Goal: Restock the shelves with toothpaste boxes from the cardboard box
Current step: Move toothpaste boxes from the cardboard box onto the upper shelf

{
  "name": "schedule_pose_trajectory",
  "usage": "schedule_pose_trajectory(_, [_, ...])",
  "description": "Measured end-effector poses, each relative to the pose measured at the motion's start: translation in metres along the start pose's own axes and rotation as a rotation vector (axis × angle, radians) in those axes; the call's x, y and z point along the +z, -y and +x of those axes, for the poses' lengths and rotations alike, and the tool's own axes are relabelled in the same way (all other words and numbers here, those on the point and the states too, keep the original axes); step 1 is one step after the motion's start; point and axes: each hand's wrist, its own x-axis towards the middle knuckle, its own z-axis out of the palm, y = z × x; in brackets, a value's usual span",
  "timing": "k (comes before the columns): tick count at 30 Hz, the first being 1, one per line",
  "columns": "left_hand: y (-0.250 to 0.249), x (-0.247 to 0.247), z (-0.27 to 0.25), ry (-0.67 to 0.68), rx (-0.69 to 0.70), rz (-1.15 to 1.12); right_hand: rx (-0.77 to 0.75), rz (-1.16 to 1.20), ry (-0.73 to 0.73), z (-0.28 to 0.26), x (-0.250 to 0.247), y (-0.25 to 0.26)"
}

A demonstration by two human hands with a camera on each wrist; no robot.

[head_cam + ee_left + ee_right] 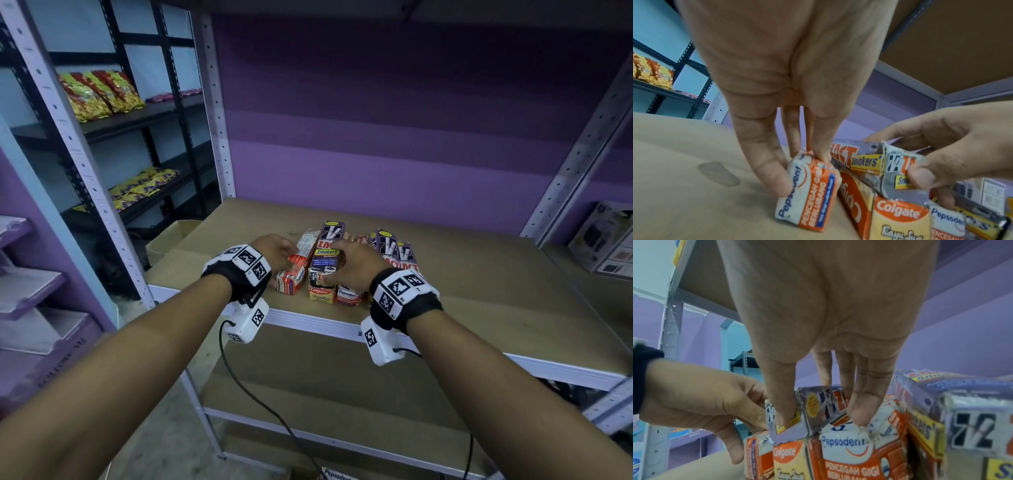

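At the shelf [445, 308] front, left hand [789, 100] pinches the Pepsodent box [807, 194]; right hand [824, 331] pinches the Zact box [818, 408] stacked on top; they look light, crushable cardboard; grip the long sides.

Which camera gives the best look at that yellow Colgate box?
The left wrist view: the yellow Colgate toothpaste box faces it, logo sharp. The right wrist view shows its end partly cropped; the head view shows it small, under a purple box.
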Motion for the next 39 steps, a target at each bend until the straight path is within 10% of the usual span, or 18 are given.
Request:
schedule_pose_trajectory(12, [-0.001,-0.001,-0.016,-0.212,0.287,0.328,-0.056,0.028,0.045,-0.02,-0.01,-0.011])
schedule_pose_trajectory(27, [-0.024,0.023,-0.091,-0.081,0.779,0.624,-0.069,0.039,0.093,-0.077,-0.034,-0.055])
schedule_pose_trajectory(39, [0.018,0.113,-0.122,0.268,0.581,0.56,0.076,0.045,0.292,-0.143,0.024,-0.103])
